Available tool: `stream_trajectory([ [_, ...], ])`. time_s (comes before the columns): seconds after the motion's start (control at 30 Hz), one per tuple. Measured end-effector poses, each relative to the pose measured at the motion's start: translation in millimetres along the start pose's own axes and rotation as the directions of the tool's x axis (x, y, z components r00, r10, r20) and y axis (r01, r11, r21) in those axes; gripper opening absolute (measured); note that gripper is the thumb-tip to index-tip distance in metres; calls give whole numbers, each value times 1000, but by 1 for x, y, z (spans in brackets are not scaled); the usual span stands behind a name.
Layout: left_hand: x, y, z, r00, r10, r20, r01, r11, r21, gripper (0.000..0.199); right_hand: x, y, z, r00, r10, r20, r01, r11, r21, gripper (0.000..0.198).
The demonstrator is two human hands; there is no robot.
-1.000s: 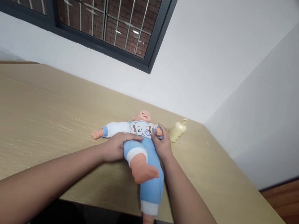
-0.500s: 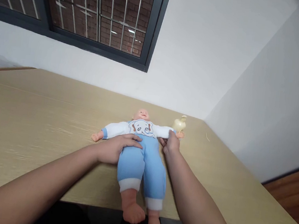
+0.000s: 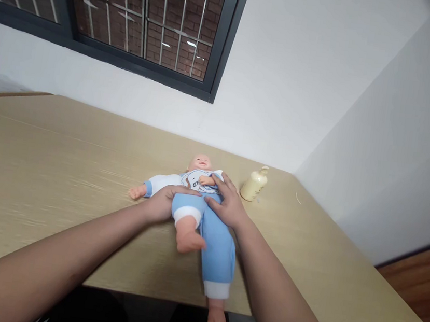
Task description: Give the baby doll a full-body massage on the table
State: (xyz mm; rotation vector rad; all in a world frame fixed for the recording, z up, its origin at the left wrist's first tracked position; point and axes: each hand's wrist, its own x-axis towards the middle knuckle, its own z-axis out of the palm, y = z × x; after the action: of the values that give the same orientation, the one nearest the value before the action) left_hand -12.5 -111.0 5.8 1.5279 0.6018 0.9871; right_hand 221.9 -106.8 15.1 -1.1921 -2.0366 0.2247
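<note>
A baby doll [image 3: 218, 245] in blue trousers and a white top with an elephant print lies on its back on the table. My left hand [image 3: 163, 201] grips its side at the hip, next to the bent-up leg; some fingers are hidden beneath the doll. My right hand [image 3: 229, 202] holds the other side of the torso, with fingers laid over the arm folded across the chest. The doll's other arm stretches out to the left. Its straight leg hangs past the table's front edge.
A cream pump bottle [image 3: 254, 184] stands on the wooden table [image 3: 60, 173], just beyond my right hand. A thin pale strand [image 3: 299, 198] lies farther right. White walls and a barred window [image 3: 142, 16] rise behind the table.
The arm on the right has gone from stretched out to folded over the chest, with my right hand moving inward. The left leg has bent upward. More of the bottle shows.
</note>
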Motion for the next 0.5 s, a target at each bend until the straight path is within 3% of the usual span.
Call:
stream_trajectory([
  [0.17, -2, 4, 6, 997, -63, 35, 68, 979, -190, 35, -1, -3, -3, 998, 55, 43, -53, 997, -50, 66],
  [0.27, -9, 12, 2, 999, -1, 46, 0, 999, 34, 37, -1, -1, 2, 999, 41, -21, -41, 999, -1, 66],
  [0.37, -14, 16, -5, 993, 69, 91, -96, 935, 342, 47, 2, 11, 7, 978, 84, -189, -54, 986, 155, 65],
  [0.43, -15, 18, -9, 983, 109, 148, -166, 872, 461, 50, 6, 25, 9, 917, 239, -318, -131, 936, 325, 63],
  [0.5, -15, 21, -12, 967, 132, 216, -229, 819, 527, 52, 9, 40, 10, 801, 472, -368, -231, 811, 538, 61],
])
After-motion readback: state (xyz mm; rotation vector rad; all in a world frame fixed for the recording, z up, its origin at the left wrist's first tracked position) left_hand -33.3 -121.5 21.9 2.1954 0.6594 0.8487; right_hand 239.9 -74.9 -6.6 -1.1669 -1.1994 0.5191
